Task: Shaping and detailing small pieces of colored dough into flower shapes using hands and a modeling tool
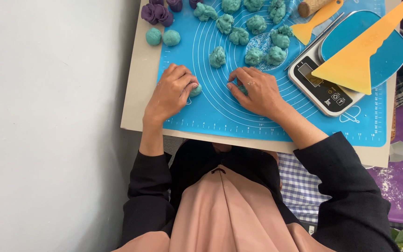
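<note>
My left hand [172, 91] rests on the blue silicone mat [220, 112], its fingers curled over a small teal dough piece [195, 90]. My right hand [255, 91] is cupped over another teal dough piece [242, 89], mostly hidden under the fingers. Several rough teal dough lumps [239, 35] lie further back on the mat. Two smooth teal balls [162, 37] sit on the beige board at the left, beside purple dough pieces [157, 14].
A digital kitchen scale [323, 91] with a blue plate stands at the right, a yellow plastic scraper [362, 60] lying on it. A second yellow scraper [316, 21] and a wooden rolling pin [312, 6] lie behind. A white wall [52, 116] is at the left.
</note>
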